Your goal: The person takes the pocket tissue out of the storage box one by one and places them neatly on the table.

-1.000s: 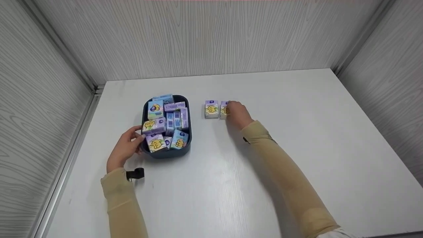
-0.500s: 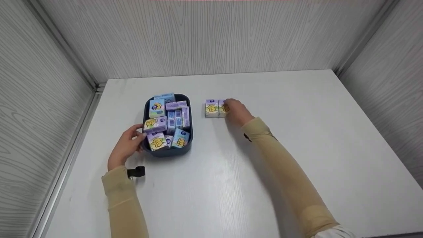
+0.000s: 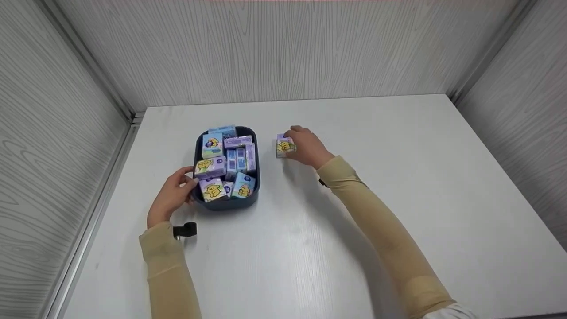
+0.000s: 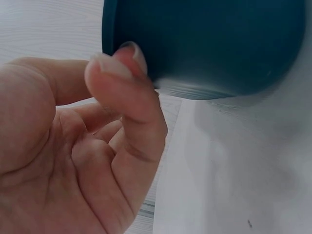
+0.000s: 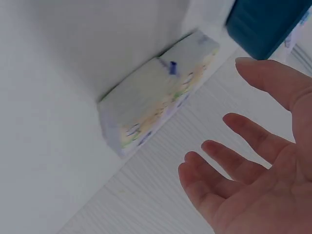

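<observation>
A dark blue container (image 3: 230,204) full of small purple and light blue boxes stands at left on the table. My left hand (image 3: 170,197) pinches its left rim; in the left wrist view the thumb and a finger of that hand (image 4: 112,126) meet at the edge of the container (image 4: 209,44). My right hand (image 3: 310,147) is over two small boxes, hiding one and part of the other box (image 3: 284,146). In the right wrist view these boxes (image 5: 141,102) lie end to end, and the right hand (image 5: 258,180) has its fingers spread beside them, holding nothing.
The white table (image 3: 398,146) is bounded by a grey wood-grain panel (image 3: 283,53) behind and similar panels at both sides. In the right wrist view, a corner of the container (image 5: 265,24) shows near the right thumb.
The right-hand box moved left against the other box. My right hand then shifted left, over both boxes, and its grip on the box has loosened. My left hand stays at the container.
</observation>
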A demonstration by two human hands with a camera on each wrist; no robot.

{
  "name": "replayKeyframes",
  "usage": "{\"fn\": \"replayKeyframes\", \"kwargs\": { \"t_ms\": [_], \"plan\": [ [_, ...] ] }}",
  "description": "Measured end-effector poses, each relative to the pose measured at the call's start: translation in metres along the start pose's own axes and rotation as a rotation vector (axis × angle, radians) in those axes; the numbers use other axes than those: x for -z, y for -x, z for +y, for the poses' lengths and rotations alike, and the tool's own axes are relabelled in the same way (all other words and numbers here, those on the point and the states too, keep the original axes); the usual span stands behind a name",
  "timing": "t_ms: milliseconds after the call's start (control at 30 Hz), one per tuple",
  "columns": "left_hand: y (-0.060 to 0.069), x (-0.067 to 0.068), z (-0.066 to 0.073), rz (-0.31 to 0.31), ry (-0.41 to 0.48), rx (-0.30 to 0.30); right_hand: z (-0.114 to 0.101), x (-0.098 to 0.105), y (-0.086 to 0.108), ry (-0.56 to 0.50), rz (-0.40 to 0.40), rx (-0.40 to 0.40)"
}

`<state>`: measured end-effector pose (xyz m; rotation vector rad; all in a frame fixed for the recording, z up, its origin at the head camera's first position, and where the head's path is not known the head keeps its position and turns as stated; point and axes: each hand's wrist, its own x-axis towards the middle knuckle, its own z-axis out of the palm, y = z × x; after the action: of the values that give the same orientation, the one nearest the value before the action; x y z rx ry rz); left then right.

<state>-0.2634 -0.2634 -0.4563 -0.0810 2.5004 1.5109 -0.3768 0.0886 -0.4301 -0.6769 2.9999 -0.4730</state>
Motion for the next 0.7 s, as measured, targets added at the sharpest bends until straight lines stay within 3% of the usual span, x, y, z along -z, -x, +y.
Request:
{"fn": "replayKeyframes", "kwargs": {
  "t_ms": [267, 467, 700],
  "plan": [
    [-0.002, 0.0, -0.002, -0.005, 0.013, 0.006, -0.052, 0.006, 0.0, 0.011, 0.019, 0.163],
    [-0.001, 0.001, 0.0, -0.001, 0.013, 0.02, -0.078, 0.004, 0.0, 0.05, -0.01, 0.289],
    [-0.001, 0.001, -0.001, -0.004, 0.014, 0.018, -0.092, -0.014, -0.01, 0.12, -0.079, 0.266]
  ]
}}
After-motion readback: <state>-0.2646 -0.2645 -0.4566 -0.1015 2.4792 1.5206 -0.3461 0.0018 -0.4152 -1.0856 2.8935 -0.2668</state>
